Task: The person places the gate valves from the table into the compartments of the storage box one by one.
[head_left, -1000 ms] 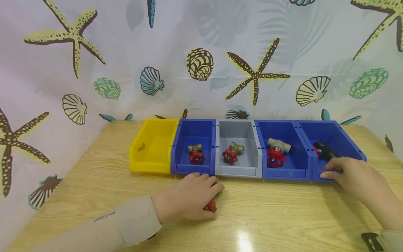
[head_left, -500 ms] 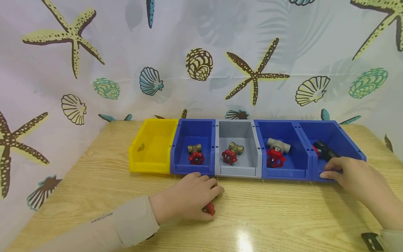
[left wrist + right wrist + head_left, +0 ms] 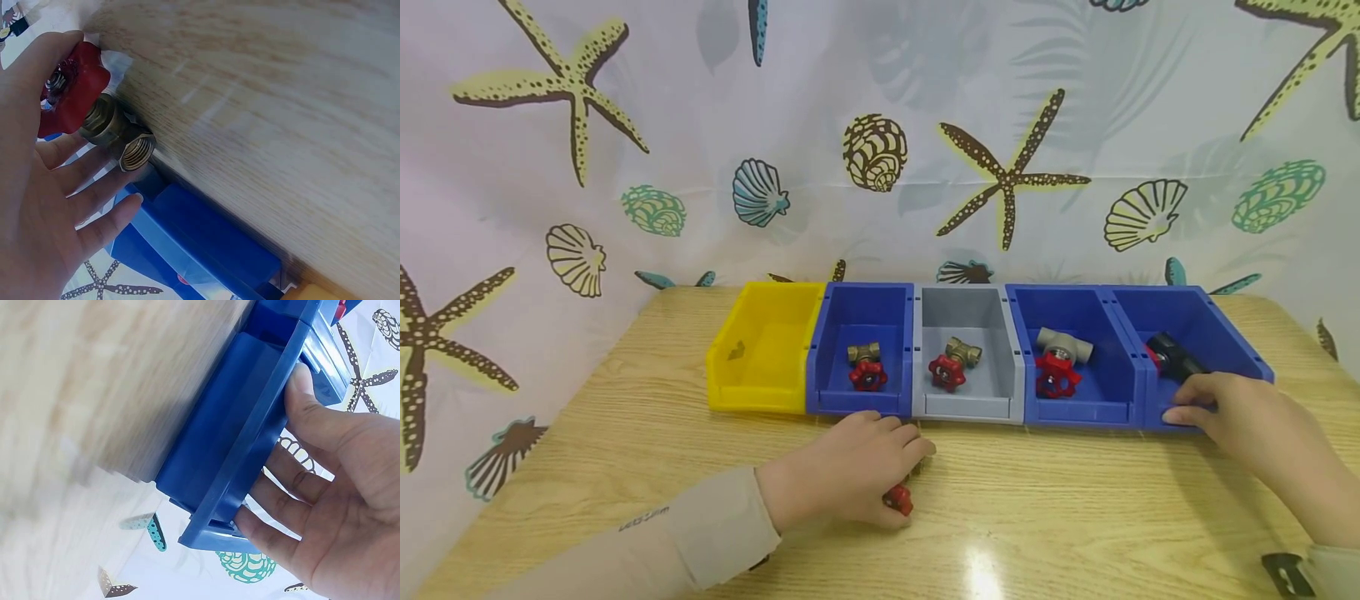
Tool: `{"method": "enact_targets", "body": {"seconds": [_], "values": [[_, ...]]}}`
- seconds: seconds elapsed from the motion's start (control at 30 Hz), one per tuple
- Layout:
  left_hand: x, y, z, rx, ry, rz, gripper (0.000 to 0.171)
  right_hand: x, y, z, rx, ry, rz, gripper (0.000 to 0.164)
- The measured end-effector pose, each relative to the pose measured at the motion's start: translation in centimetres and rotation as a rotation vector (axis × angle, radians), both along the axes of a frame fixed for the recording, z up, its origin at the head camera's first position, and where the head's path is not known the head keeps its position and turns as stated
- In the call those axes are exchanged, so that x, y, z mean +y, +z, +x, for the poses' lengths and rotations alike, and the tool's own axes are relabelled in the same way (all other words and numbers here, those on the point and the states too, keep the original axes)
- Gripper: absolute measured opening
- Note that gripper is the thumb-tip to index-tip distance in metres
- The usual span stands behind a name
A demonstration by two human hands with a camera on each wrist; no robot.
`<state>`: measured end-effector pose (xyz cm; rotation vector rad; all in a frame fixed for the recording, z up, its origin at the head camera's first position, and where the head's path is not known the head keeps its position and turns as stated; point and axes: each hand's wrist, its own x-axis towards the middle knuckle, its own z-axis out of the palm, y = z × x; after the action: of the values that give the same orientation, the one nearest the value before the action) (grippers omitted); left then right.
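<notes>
A brass valve with a red handwheel (image 3: 75, 94) is in my left hand (image 3: 853, 467), close to the tabletop before the bins. In the left wrist view the thumb lies by the wheel, with the fingers (image 3: 100, 194) behind the threaded brass body. My right hand (image 3: 1247, 425) reaches over the front of the far-right blue bin (image 3: 1232, 333). Its thumb (image 3: 303, 384) touches the rim and its other fingertips are hidden behind that rim. A black valve (image 3: 1176, 358) with a red wheel lies in that bin, partly overlapped by the right hand.
Left of that bin stand a blue bin with a grey valve (image 3: 1063, 350), a grey bin (image 3: 970, 407) and a blue bin (image 3: 868, 308), each with a brass valve, and a yellow bin (image 3: 767, 342). A patterned curtain (image 3: 820, 100) hangs behind the wooden table (image 3: 1037, 508).
My left hand has shifted very slightly left with the brass valve. The right hand and the bins stay where they were.
</notes>
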<state>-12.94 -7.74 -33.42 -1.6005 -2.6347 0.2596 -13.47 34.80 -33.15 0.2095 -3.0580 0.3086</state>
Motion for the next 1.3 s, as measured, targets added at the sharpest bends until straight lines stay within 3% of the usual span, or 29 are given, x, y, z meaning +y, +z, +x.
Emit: {"method": "enact_targets", "body": {"seconds": [0.43,0.67,0.93,1.3], "values": [[0.1,0.4,0.1,-0.012,-0.012,-0.027,0.067,0.0,0.0,0.0,-0.004,-0.002,-0.006,0.015],[-0.1,0.8,0.7,0.028,-0.03,-0.033,0.068,0.0,0.0,0.0,-0.006,-0.011,-0.01,0.015],[-0.9,0.9,1.1,0.088,-0.031,0.034,0.069,0.0,0.0,0.0,-0.014,-0.01,-0.004,0.015],[-2.8,1.5,1.7,0.093,0.004,0.119,0.076,0.0,0.1,0.0,-0.01,-0.014,-0.007,0.015]]}}
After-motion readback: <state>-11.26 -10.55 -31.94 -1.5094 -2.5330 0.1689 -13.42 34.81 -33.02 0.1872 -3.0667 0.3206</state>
